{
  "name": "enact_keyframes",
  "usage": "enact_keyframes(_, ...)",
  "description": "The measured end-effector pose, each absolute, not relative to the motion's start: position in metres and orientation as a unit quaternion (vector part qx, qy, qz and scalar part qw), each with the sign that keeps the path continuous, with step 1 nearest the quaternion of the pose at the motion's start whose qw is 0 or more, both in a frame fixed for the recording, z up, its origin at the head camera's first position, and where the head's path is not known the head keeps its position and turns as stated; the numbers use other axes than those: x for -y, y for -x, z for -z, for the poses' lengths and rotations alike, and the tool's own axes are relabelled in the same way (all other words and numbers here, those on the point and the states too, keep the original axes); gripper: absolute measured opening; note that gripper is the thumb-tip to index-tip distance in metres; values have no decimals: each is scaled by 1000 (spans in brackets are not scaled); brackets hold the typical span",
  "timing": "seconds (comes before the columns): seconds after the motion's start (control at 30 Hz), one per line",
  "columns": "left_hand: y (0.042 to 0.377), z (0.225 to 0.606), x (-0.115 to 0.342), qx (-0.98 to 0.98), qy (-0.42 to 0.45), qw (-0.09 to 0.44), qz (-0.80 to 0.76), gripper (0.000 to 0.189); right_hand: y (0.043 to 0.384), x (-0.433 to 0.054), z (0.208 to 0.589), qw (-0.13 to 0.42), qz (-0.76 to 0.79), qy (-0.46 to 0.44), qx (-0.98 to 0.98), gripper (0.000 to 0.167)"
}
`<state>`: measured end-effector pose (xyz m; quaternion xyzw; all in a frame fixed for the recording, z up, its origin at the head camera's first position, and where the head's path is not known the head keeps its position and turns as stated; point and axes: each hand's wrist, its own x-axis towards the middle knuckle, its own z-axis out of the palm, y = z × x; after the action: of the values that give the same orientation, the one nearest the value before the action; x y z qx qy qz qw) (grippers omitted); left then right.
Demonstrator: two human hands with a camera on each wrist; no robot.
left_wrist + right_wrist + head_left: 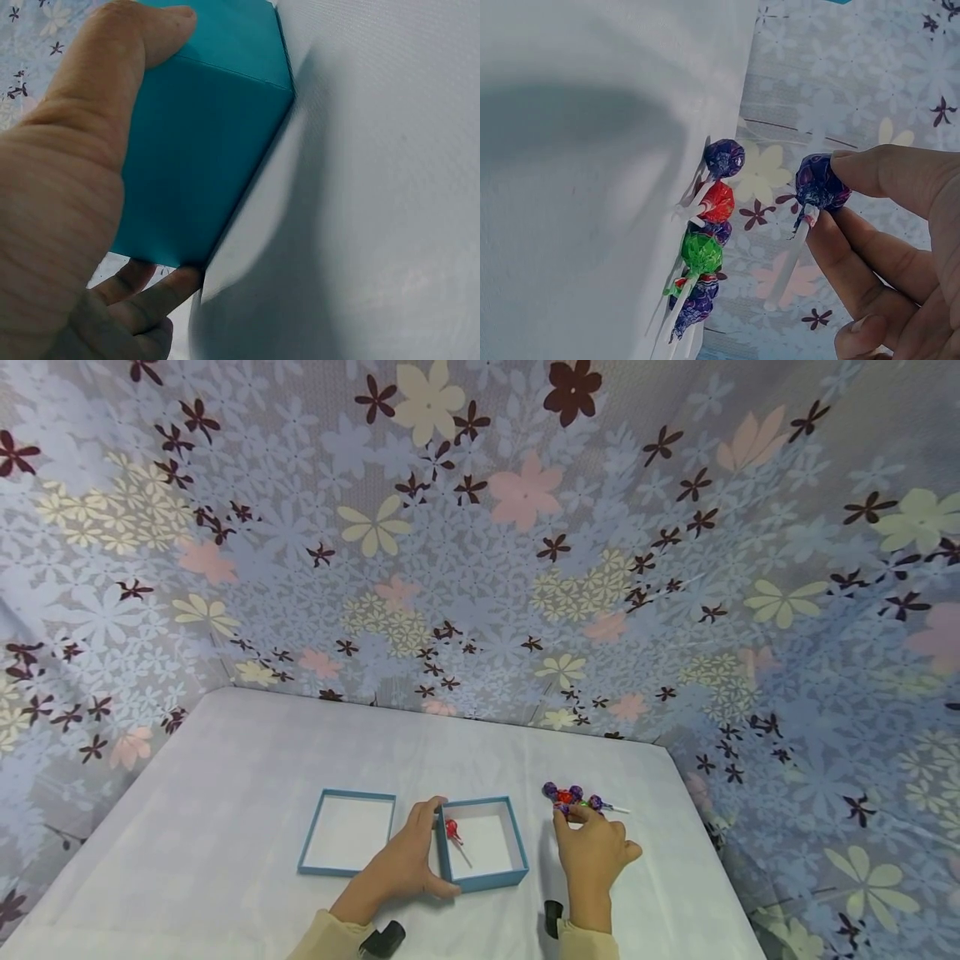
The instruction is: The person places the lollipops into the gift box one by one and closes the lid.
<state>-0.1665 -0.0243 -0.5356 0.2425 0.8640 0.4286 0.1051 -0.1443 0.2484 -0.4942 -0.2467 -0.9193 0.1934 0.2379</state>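
Note:
My left hand (405, 858) grips an open teal box (491, 884) with white insides, thumb at the near side and fingers at the far side; the left wrist view shows its teal outer wall (199, 157) between them. Inside, against the left wall, lies a red-wrapped lollipop (452, 830) on a white stick. My right hand (592, 853) pinches a purple-wrapped lollipop (821, 182) by its head, stick hanging down. Beside it on the table lie several lollipops: purple (725, 157), red (718, 202) and green (702, 253), sticks pointing much the same way.
A shallow teal-edged lid (348, 831) with a white inside lies left of the box, close to my left hand. A white cloth covers the table (247, 760). Flower-patterned fabric (465, 568) hangs behind the table and along its sides.

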Motion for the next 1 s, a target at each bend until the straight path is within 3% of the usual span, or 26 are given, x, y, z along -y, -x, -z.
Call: enact_keyframes(1.0,167,541,24,-866,-251,89,-424,134,140,-212,479,284,-218,200,912,26)
